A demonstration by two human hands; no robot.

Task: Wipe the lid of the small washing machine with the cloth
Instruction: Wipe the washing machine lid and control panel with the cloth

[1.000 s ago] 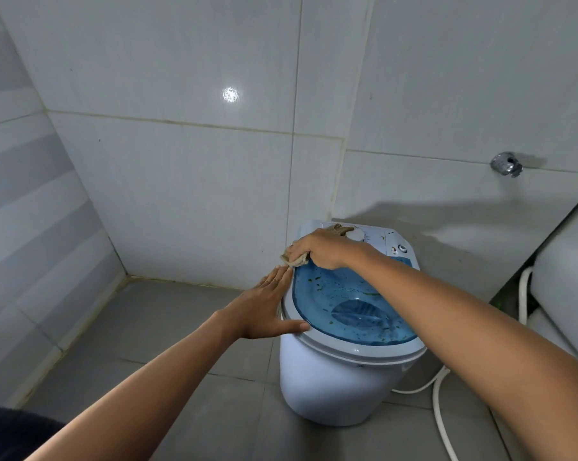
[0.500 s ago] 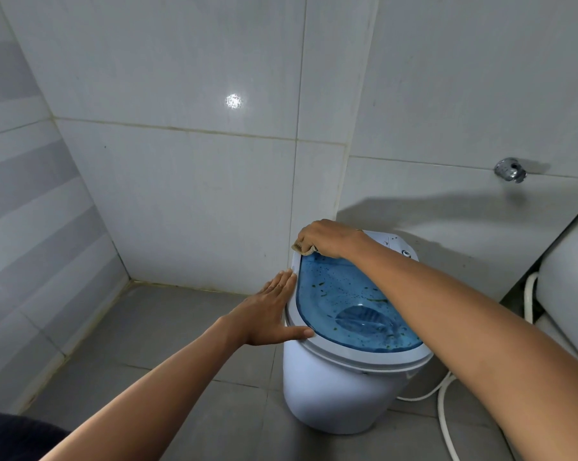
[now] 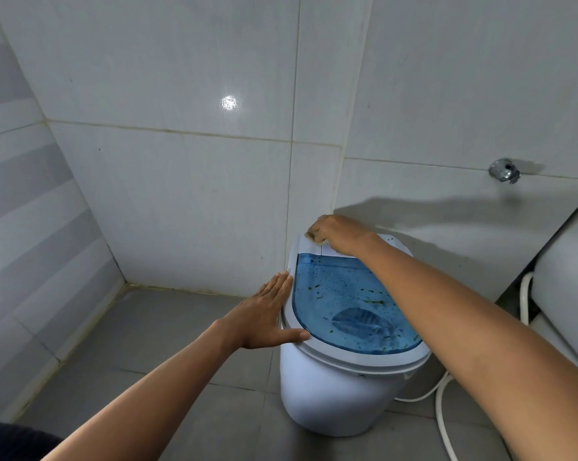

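Observation:
A small white washing machine [image 3: 334, 397] stands on the grey floor in the corner. Its lid [image 3: 334, 294] is translucent blue with a white rim and carries dark green specks. My right hand [image 3: 339, 232] is closed on a beige cloth [image 3: 314, 237] and presses it on the white control panel at the lid's far left corner. Only a small edge of the cloth shows under the fingers. My left hand [image 3: 264, 316] lies flat and open against the left rim of the machine, thumb on the front edge.
Tiled walls close in behind and to the left. A chrome tap [image 3: 504, 171] sticks out of the right wall. A large white appliance [image 3: 567, 287] stands at the right, with white hoses [image 3: 442, 404] trailing on the floor beside the machine.
My right hand has slid the cloth from the blue lid's upper left up onto the white panel at the far left corner. The left hand has stayed on the rim.

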